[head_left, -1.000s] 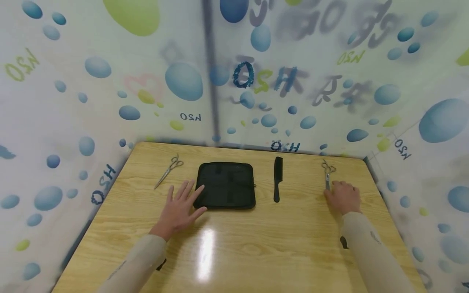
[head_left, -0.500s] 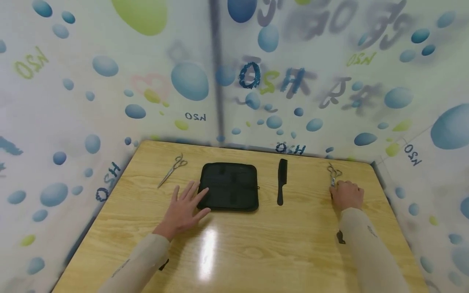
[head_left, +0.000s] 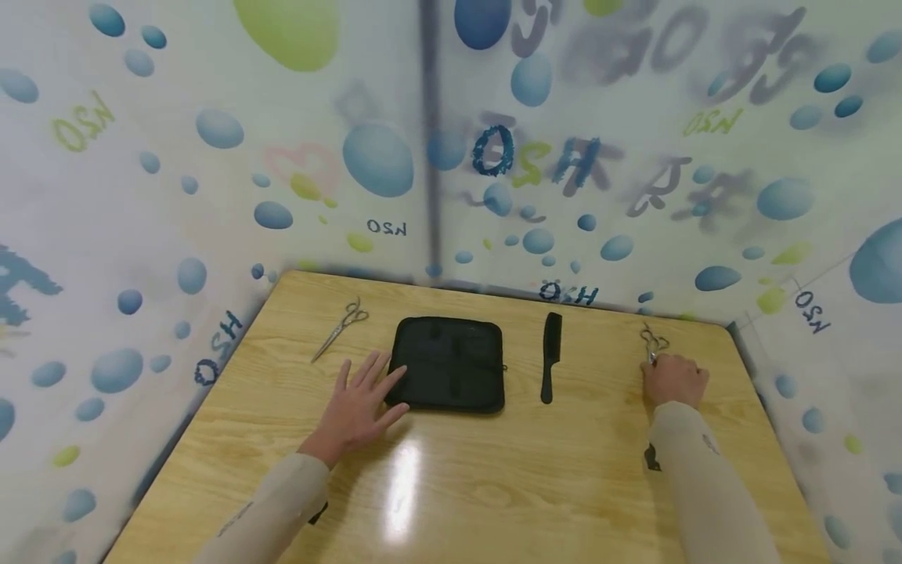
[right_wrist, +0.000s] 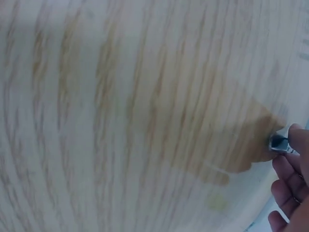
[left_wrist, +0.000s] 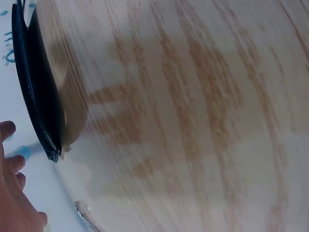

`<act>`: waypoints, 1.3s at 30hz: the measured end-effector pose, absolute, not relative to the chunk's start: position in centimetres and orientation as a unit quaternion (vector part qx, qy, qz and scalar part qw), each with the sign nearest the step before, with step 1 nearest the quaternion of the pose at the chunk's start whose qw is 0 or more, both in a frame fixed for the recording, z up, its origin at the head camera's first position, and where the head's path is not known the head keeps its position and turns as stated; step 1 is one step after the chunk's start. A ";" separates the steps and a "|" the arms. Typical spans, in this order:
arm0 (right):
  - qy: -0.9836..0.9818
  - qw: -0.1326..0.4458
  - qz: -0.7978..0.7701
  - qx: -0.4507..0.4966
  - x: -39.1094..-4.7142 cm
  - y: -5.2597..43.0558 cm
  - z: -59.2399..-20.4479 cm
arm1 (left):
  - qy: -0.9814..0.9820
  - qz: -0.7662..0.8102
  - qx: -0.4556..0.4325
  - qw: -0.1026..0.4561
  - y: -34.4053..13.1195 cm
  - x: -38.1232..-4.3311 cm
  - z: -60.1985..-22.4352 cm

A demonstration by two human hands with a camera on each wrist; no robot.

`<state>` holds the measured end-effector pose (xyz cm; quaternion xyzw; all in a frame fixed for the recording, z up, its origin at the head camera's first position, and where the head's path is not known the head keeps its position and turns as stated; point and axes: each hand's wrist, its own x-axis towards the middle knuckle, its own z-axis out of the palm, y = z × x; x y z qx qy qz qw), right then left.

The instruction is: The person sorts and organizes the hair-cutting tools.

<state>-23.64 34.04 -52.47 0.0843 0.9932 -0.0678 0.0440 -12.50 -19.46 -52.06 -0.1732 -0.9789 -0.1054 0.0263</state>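
My left hand (head_left: 355, 407) hovers with straight, spread fingers over the left edge of a black zip case (head_left: 447, 364). Part of that hand (left_wrist: 17, 193) also shows in the left wrist view, apart from the case (left_wrist: 38, 92). At the right of the table, my right hand (head_left: 675, 380) pinches a pair of hairdressing scissors (head_left: 654, 341). Their finger rings point to the back, and the hand covers most of the blades. In the right wrist view, the blade end (right_wrist: 278, 143) shows between thumb and fingers.
A second pair of scissors (head_left: 341, 329) lies left of the case. Between the case and my right hand lies a black handled comb (head_left: 552, 352). Patterned walls (head_left: 310, 196) close off the wooden table (head_left: 493, 486) at the back and sides.
My right hand has closed over the blades of the right scissors and now grips nearer their rings. The left hand keeps its spread pose by the case. The head view has shifted slightly.
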 end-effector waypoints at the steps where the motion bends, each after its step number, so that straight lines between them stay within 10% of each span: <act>1: 0.993 0.044 -0.070 0.088 -23.5 34.1 -52.5 | -0.979 -0.106 -0.175 0.026 -19.4 -12.5 -52.1; 39: 0.999 0.007 -0.013 0.032 -22.1 32.8 -52.1 | -0.980 -0.089 -0.176 0.006 -19.2 -13.1 -52.4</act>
